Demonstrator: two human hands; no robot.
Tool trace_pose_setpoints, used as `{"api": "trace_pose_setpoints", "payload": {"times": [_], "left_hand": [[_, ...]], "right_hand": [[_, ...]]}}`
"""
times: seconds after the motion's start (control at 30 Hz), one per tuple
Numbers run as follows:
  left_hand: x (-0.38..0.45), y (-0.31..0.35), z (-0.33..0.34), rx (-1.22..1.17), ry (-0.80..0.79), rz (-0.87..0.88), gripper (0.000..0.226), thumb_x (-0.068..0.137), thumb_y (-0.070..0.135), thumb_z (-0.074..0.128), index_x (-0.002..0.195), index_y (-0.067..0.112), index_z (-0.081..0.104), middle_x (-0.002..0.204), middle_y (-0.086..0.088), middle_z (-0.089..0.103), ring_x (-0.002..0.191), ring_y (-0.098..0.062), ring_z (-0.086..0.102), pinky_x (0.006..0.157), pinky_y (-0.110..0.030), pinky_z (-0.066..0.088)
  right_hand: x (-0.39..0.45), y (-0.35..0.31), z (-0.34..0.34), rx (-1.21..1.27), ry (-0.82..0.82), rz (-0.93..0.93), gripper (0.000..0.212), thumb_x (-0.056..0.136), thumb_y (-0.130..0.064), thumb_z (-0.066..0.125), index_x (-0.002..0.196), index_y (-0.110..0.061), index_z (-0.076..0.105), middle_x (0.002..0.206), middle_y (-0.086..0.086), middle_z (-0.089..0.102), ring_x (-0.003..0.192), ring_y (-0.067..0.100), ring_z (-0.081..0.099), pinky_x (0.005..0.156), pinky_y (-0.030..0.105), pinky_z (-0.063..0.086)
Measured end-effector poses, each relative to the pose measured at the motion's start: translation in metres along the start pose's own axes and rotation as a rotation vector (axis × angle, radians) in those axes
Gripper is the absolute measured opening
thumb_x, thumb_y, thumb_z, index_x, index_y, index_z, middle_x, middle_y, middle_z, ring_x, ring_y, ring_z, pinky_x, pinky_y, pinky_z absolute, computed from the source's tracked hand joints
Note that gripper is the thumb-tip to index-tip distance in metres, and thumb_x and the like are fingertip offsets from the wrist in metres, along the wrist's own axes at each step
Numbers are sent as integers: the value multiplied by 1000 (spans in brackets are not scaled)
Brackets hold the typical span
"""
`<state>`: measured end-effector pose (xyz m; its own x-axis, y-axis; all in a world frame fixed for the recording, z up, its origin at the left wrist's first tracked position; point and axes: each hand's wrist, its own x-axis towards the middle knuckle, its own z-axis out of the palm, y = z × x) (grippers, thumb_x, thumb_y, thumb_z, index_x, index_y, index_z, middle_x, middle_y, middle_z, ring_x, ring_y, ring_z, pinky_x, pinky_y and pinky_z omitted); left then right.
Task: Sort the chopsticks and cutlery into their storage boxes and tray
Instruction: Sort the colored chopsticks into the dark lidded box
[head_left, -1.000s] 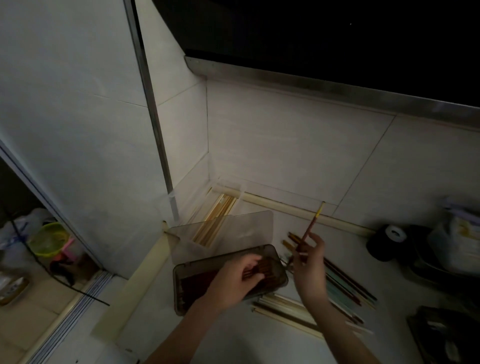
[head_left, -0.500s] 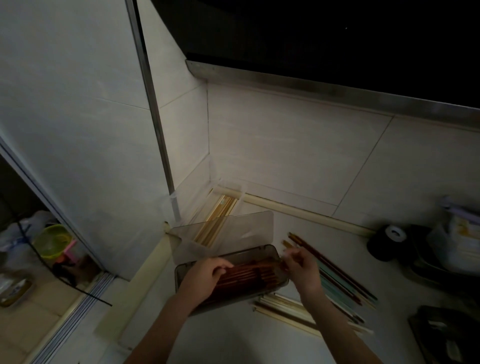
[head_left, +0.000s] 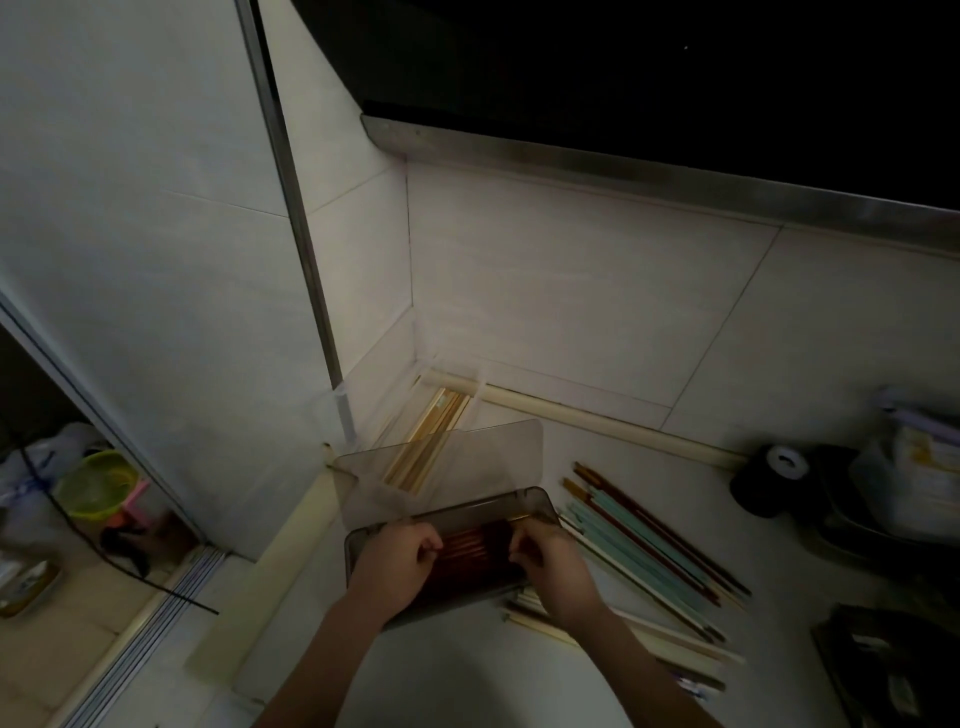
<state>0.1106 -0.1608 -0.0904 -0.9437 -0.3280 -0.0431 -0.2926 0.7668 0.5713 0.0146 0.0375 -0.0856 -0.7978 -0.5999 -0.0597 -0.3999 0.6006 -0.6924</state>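
While we hold both curled hands, left hand (head_left: 396, 564) and right hand (head_left: 550, 558), over the reddish-brown wooden chopsticks (head_left: 475, 545) inside the smoky translucent plastic box (head_left: 537, 501), its raised lid (head_left: 441, 470) at twelve o'clock could tip; grip unclear.

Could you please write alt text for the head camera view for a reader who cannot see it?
Both hands, left hand and right hand, reach into an open smoky-grey plastic storage box holding dark red chopsticks on a dim white counter. Loose teal, brown and cream chopsticks lie to its right.
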Motion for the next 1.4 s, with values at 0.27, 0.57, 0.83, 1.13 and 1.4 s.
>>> {"api": "trace_pose_setpoints", "payload": {"times": [0.27, 0.57, 0.83, 1.13, 1.4], "left_hand": [[4, 22, 16, -26, -10, 137, 9, 83, 36, 62, 84, 28, 67, 83, 15, 55, 83, -4, 53, 75, -23, 43], [14, 39, 34, -93, -151, 175, 14, 79, 37, 68, 84, 24, 72, 88, 14, 57, 85, -1, 55, 80, -19, 45], [18, 44, 34, -113, -156, 154, 14, 82, 35, 65, 84, 23, 71, 85, 14, 57, 80, -1, 57, 75, -18, 44], [21, 55, 32, -151, -136, 183, 9, 83, 28, 65, 86, 22, 71, 91, 7, 67, 82, -3, 59, 79, -21, 47], [29, 86, 37, -330, -154, 227, 49, 85, 21, 64, 132, 26, 50, 122, 4, 60, 110, -3, 55, 97, -25, 45]], "right_hand": [[-4, 78, -58, -152, 367, 320, 18, 89, 1, 51, 93, -14, 61, 94, 8, 62, 88, 25, 60, 75, 36, 51], [-6, 128, -76, -487, 117, 429, 33, 93, 0, 42, 121, -8, 55, 119, 12, 60, 110, 27, 54, 87, 31, 45], [1, 111, -76, -820, 31, 315, 11, 88, -8, 60, 99, -11, 61, 101, 5, 67, 89, 16, 65, 72, 28, 52], [-6, 88, -78, -771, 78, 359, 24, 92, -9, 47, 115, -12, 52, 112, 6, 64, 100, 19, 63, 76, 27, 50], [-20, 11, -58, -50, 528, 91, 19, 82, -10, 65, 94, -16, 51, 80, -4, 59, 68, 12, 59, 56, 29, 48]]}}
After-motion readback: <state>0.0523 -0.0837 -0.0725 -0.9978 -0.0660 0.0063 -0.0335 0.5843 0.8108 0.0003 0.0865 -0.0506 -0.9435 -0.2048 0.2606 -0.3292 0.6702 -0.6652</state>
